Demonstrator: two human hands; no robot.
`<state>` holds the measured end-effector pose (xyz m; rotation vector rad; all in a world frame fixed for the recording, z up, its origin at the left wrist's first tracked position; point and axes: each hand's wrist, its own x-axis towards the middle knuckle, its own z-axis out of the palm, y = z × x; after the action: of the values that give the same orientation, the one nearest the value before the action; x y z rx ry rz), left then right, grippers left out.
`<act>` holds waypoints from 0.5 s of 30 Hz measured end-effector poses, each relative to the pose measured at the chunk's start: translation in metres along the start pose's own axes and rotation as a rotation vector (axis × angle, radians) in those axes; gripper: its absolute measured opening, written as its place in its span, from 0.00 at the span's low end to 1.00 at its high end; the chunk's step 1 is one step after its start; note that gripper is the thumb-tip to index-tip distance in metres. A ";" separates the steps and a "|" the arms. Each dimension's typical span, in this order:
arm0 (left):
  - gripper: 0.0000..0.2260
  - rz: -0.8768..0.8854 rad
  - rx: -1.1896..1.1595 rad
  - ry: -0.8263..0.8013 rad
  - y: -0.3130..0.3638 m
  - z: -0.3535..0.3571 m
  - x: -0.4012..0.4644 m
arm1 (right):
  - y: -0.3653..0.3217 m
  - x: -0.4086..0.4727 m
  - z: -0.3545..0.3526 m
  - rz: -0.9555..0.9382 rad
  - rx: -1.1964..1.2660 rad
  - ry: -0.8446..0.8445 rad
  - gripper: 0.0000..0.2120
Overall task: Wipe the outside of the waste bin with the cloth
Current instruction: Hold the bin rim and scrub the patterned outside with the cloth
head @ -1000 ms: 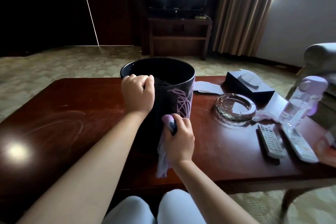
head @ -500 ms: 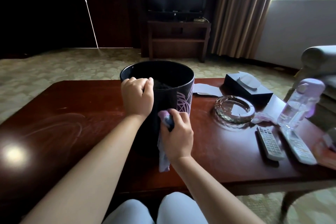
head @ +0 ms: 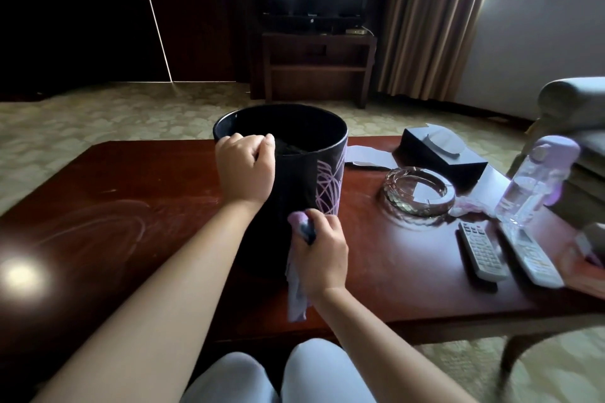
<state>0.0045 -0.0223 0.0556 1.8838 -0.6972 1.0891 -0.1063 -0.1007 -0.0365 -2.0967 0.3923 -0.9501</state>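
A black round waste bin (head: 296,173) with a purple line pattern on its right side stands upright on the dark wooden table (head: 131,222). My left hand (head: 245,170) grips the bin's near rim, fingers curled over the edge. My right hand (head: 322,253) holds a bunched purple cloth (head: 296,275) against the lower front of the bin's outer wall. The cloth's loose end hangs below my fist to the tabletop. The bin's lower front is hidden behind my arms.
To the right of the bin lie a glass ashtray (head: 419,195), a black tissue box (head: 442,155), a clear bottle with a purple cap (head: 533,183) and two remotes (head: 481,250). An armchair (head: 576,114) stands at far right. My knees (head: 281,376) sit against the table's near edge.
My right hand with the cloth rose along the bin's wall, then came down again to its lower part. My left hand stayed on the rim.
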 end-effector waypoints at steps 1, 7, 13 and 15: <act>0.20 0.005 0.009 0.004 -0.001 0.001 0.000 | -0.005 0.006 -0.003 -0.028 0.014 0.028 0.14; 0.21 0.013 0.068 0.022 -0.008 0.006 -0.001 | -0.039 0.047 -0.014 -0.128 0.188 0.262 0.14; 0.19 0.027 0.077 0.026 -0.009 0.007 0.000 | 0.040 -0.017 0.013 0.171 0.033 -0.025 0.14; 0.20 0.027 0.088 0.038 -0.009 0.008 0.000 | 0.052 -0.026 0.015 0.228 -0.009 -0.099 0.13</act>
<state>0.0144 -0.0248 0.0498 1.9272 -0.6644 1.1870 -0.1107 -0.1120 -0.0951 -2.0455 0.5715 -0.7101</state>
